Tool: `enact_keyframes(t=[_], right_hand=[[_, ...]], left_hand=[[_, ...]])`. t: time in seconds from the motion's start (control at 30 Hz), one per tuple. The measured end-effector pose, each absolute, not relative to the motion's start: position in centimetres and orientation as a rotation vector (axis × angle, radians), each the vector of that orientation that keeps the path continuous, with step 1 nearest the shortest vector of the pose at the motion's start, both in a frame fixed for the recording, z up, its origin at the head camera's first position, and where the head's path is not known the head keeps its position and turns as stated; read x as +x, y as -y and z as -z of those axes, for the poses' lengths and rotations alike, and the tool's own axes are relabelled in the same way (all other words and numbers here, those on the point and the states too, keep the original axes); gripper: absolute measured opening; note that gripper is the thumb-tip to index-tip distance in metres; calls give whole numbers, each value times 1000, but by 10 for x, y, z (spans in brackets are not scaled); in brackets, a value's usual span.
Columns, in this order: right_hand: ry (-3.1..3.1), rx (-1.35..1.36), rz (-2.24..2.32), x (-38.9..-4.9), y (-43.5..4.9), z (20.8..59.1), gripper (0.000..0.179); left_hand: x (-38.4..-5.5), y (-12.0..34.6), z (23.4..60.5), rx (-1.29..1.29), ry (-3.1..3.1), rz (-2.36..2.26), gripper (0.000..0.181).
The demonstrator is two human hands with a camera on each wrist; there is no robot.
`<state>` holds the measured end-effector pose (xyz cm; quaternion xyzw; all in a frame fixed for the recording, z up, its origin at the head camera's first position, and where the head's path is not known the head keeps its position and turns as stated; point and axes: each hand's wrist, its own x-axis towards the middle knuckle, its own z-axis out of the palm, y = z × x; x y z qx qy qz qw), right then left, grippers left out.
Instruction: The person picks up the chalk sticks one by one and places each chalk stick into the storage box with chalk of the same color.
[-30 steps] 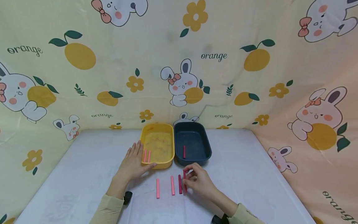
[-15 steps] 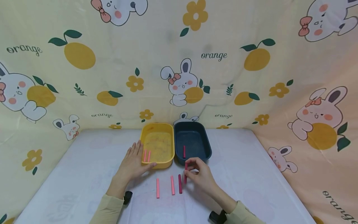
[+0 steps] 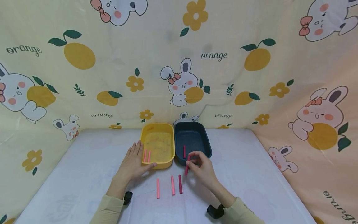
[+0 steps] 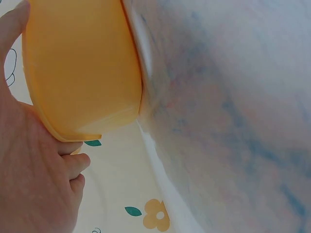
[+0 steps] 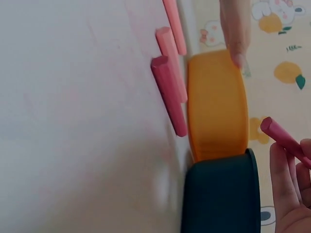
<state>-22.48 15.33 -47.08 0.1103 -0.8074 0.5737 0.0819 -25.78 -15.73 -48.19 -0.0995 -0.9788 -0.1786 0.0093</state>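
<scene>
My right hand (image 3: 204, 169) pinches a dark red crayon (image 3: 186, 170) between thumb and fingers, just over the near rim of the navy bin (image 3: 208, 146). In the right wrist view the held crayon (image 5: 282, 136) is tilted, its far part hidden by the fingers. Inside the navy bin lies another dark red crayon (image 3: 184, 151). My left hand (image 3: 131, 165) rests against the yellow bin (image 3: 158, 163), fingers straight along its left side and thumb on the near rim. Two pink crayons (image 3: 149, 156) lie in the yellow bin.
In front of the bins, a dark red crayon (image 3: 180, 184) and two pink crayons, one beside it (image 3: 172, 185) and one farther left (image 3: 158, 188), lie on the white tabletop (image 3: 237, 177). A patterned cloth (image 3: 151, 62) hangs behind. The two bins stand side by side.
My right hand has lifted the dark red crayon off the table and carried it forward to the navy bin's near rim. The left hand has stayed in place.
</scene>
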Motion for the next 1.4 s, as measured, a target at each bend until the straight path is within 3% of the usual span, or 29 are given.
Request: enact_keyframes(t=[0.73,1.4], right_hand=[[2321,161,-1762,-257,-155,468,30],[2366,228,-1606,-291,-159,469,29]], left_hand=[[-257,157,483,-315,3054,576,123],[-257,157,481,-306,3053,569,123]])
